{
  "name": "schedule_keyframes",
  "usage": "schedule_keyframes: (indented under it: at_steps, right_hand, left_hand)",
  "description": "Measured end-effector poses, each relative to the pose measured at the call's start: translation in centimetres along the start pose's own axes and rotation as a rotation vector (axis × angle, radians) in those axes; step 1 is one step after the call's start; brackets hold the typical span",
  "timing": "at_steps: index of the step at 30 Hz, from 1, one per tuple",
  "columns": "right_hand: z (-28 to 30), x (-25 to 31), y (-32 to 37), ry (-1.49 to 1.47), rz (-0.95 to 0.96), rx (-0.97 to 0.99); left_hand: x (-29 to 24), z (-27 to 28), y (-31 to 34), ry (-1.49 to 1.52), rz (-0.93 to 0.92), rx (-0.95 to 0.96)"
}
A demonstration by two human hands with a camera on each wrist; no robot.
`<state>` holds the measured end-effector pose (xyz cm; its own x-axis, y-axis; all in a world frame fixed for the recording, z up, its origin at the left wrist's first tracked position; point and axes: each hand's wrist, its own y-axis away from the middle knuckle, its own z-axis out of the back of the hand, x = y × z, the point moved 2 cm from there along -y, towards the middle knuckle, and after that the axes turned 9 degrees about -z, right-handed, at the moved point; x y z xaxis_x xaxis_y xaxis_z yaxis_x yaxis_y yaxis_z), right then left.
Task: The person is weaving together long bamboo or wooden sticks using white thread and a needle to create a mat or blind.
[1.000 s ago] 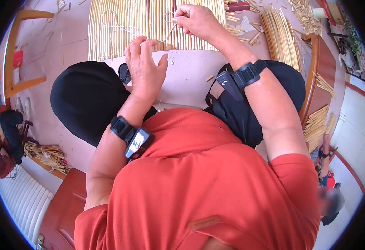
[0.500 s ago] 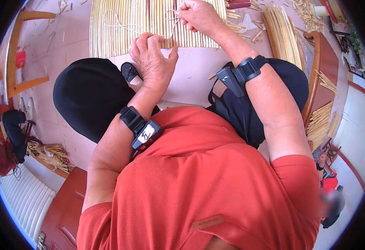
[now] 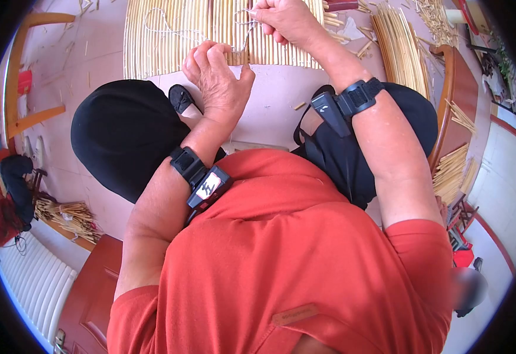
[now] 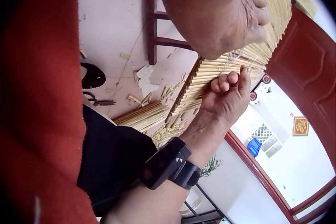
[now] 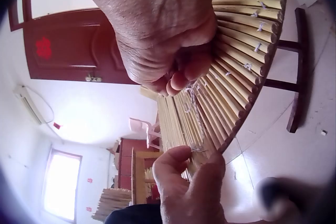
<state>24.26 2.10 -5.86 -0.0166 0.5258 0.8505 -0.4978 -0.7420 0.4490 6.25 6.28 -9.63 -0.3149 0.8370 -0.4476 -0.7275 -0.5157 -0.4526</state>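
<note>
A mat of pale wooden sticks (image 3: 169, 50), joined by thin cord, lies before my knees. At its near edge my left hand (image 3: 218, 85) curls its fingers and thumb round a stick end (image 5: 201, 158). My right hand (image 3: 290, 25) is over the mat, farther off and to the right, pinching thin whitish cord (image 3: 248, 38) between thumb and forefinger. That cord runs down toward the left fingers, and a loose loop (image 3: 158, 26) of it lies on the mat's left part. Small cord knots (image 5: 257, 47) show along the stick ends in the right wrist view.
To the right lies a bundle of sticks (image 3: 399, 53), beside a brown wooden chair arm (image 3: 464, 100). Dark stand legs (image 5: 300, 69) are under the mat. Scissors (image 4: 100, 101) and stick scraps lie on the floor. A wooden frame (image 3: 15, 88) stands at left.
My left hand has shifted right along the mat's near edge, its spread fingers and thumb closing round a stick end. The right hand has moved slightly away from me, still pinching the cord.
</note>
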Motion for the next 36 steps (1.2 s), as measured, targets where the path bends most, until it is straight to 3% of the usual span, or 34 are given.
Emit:
schedule_keyframes:
  at_steps: [3, 5, 7, 9, 12, 30, 36]
  right_hand:
    - [0.4, 0.9, 0.7, 0.109, -0.026, 0.010]
    - [0.4, 1.5, 1.6, 0.188, 0.071, -0.013]
    - [0.5, 3.0, 3.5, 0.508, 0.561, 0.000]
    - [0.0, 3.3, 4.8, 0.627, 0.520, 0.004]
    - [-0.9, 2.9, 5.6, 0.829, 0.626, -0.047]
    - [-1.6, 2.9, 4.9, 0.799, 0.513, 0.063]
    - [-2.0, 2.1, 4.5, 0.851, 0.579, 0.023]
  left_hand:
    - [0.2, 0.0, 0.1, 0.018, 0.007, -0.001]
    - [0.1, 0.1, 0.1, 0.020, 0.011, -0.007]
    - [0.1, 0.1, 0.1, 0.021, 0.023, -0.011]
    - [0.2, -0.1, 0.1, 0.019, 0.012, -0.017]
    - [0.3, 0.0, 0.1, 0.018, 0.004, -0.022]
    - [0.5, -0.1, 0.2, 0.022, 0.013, -0.022]
    - [0.5, -0.1, 0.2, 0.014, 0.020, -0.017]
